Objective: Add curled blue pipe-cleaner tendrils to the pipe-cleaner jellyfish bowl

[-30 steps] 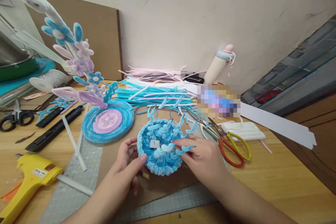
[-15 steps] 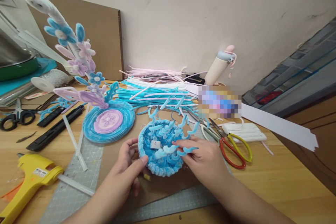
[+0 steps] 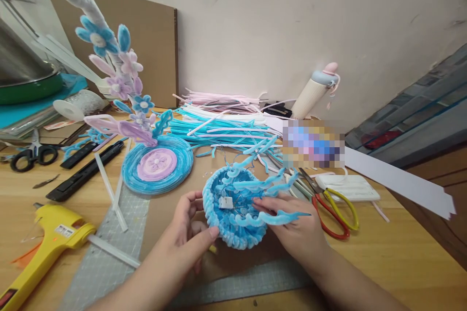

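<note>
Midway along the near edge of the tabletop: blue woven pipe-cleaner bowl (image 3: 233,226), clasped between left hand (image 3: 188,233) and right hand (image 3: 297,228), over a brown cardboard sheet (image 3: 160,214) lying on a grey gridded cutting mat (image 3: 98,267). Behind and left of it: round coiled blue-and-pink pipe-cleaner disc (image 3: 156,165). At the near left corner: yellow plastic glue gun (image 3: 47,238). Just right of the bowl: red-and-yellow-handled metal scissors (image 3: 330,206). Along the far edge: loose pile of blue, white and pink pipe cleaners (image 3: 226,124).

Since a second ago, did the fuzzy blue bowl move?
Yes. The fuzzy blue bowl stays in its spot beside the round blue mat, but it turned. Its curly strands now lean right, toward the red and yellow scissors.
</note>
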Tool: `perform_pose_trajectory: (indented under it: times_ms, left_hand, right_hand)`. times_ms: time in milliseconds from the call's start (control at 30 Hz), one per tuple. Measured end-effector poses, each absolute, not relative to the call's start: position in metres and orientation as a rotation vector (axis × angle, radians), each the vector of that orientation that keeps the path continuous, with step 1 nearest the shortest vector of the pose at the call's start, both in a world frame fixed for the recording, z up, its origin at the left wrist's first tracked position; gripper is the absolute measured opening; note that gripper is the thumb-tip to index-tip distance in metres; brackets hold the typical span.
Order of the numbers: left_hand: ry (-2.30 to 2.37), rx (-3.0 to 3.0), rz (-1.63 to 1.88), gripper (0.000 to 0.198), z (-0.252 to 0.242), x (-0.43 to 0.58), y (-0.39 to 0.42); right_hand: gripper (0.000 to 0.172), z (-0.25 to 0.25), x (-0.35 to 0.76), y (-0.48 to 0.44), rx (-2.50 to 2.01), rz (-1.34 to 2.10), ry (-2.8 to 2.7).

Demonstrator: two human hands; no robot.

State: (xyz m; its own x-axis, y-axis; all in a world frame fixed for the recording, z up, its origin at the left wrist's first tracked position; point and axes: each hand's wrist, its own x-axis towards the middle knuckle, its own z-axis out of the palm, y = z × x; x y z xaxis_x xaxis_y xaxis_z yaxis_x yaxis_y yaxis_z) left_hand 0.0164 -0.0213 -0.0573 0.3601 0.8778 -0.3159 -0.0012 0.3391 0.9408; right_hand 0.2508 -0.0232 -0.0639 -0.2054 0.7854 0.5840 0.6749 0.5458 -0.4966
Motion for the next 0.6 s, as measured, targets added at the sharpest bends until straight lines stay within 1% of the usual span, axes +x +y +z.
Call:
perform_pose_trajectory:
  times_ms: [300,433,600]
  left_hand:
    - [1.081,1.062,0.737,0.053,-0.053,0.019,-0.022]
    - [1.129,1.042,0.775,0.049,-0.049,0.021,-0.020]
    - [1.179,1.014,0.800,0.055,-0.049,0.022,-0.018]
  right_hand:
    - [0.013,-0.060,0.246,-0.027,-1.215,0.106,-1.985]
    - [0.018,-0.054,0.239,-0.027,-1.265,0.060,-2.012]
    - [0.023,-0.048,0.234,-0.025,-1.352,0.022,-2.030]
